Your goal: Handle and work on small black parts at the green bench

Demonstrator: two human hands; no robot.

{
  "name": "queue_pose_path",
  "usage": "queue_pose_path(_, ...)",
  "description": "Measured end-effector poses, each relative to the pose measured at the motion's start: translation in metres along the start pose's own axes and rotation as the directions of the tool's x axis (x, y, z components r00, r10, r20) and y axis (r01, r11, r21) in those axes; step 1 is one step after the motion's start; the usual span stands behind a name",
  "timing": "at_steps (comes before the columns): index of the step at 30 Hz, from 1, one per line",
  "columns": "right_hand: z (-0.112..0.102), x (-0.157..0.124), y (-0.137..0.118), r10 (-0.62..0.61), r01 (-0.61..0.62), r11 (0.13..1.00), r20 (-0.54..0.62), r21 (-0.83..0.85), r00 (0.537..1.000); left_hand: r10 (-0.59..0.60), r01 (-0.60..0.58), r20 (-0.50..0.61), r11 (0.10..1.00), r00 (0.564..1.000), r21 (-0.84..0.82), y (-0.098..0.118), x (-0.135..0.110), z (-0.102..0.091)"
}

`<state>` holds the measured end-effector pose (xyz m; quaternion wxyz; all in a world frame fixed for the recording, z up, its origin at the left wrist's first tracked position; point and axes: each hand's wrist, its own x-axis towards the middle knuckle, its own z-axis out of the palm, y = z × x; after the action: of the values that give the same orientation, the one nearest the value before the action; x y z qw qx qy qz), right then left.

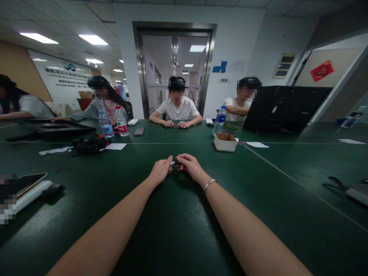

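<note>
Head view. Left hand (161, 171) and right hand (192, 167): meeting low over the middle of the green tabletop (178, 230), fingers of both pinched on one small part (174, 163), too small to identify. Beyond, well apart: box (225, 142), bottle (220, 120), phone (139, 131).

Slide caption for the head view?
Left hand and right hand pinch a small dark part over a dark green table, brown cardboard box beyond.

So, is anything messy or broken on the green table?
Nothing looks spilled or broken. The water bottles stand upright, the cardboard box sits flat. Only the black heap looks jumbled, with paper scraps beside it.
</note>
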<state>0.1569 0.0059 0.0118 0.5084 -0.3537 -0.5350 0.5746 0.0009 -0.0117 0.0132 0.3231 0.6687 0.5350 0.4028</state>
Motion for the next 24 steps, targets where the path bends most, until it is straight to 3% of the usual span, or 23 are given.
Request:
queue_pose_path(5, 0.0006, -0.0003, -0.0004, 0.006, -0.005, 0.999, -0.02, 0.037, 1.0, 0.062, -0.06, 0.019, 0.996, 0.998, -0.063, -0.0014, 0.0, 0.0022)
queue_pose_path(8, 0.0002, 0.0, 0.0003, -0.001, 0.001, 1.0, -0.012, 0.029, 1.0, 0.047, -0.047, 0.037, 0.999, 0.998, -0.004, -0.0017, -0.0001, 0.0025)
queue_pose_path(19, -0.0004, -0.0004, -0.0004, 0.004, -0.003, 0.999, -0.014, 0.034, 1.0, 0.008, -0.008, -0.009, 0.998, 1.0, -0.062, -0.0044, 0.0018, 0.0033)
queue_pose_path(24, -0.0007, 0.0003, 0.0012, 0.005, -0.004, 0.999, -0.021, 0.035, 1.0, 0.003, -0.002, 0.026, 0.999, 1.0, -0.053, -0.0066, 0.0036, 0.0041)
